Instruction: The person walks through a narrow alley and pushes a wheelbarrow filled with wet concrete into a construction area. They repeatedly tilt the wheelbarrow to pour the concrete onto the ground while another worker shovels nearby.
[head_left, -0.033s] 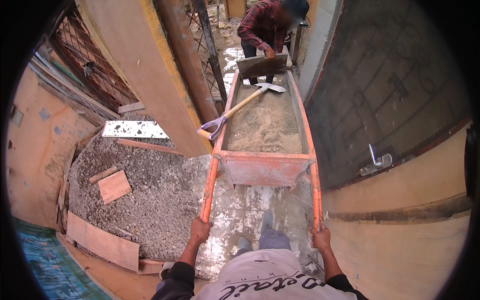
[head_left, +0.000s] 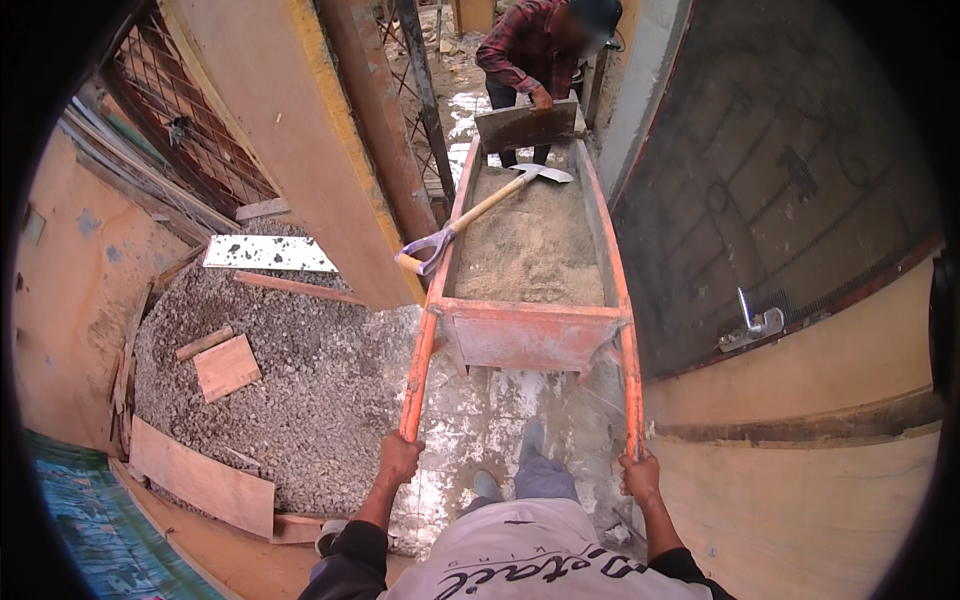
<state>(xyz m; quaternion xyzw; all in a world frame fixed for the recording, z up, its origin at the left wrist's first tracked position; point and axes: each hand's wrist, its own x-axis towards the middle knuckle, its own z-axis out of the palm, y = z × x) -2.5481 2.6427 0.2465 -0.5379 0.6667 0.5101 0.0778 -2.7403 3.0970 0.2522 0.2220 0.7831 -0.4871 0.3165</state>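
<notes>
An orange-red wheelbarrow (head_left: 535,335) stands in front of me, its box filled with sand (head_left: 530,245). My left hand (head_left: 401,458) is wrapped round the end of its left handle; my right hand (head_left: 640,474) grips the end of the right one. Across the sand lies a shovel (head_left: 490,205), its purple-and-wood grip sticking out over the left rim and its metal blade toward the far end. At that far end, a person in a red plaid shirt (head_left: 520,45) bends over with one hand on a flat grey board (head_left: 527,125). The wheel is hidden from view.
A dark metal door (head_left: 780,200) with a lever handle (head_left: 757,322) is close on the right. Left of the barrow, a tall wooden plank (head_left: 290,150) leans beside a gravel heap (head_left: 290,400). Wood pieces (head_left: 228,368) and a white board (head_left: 270,253) lie on the gravel.
</notes>
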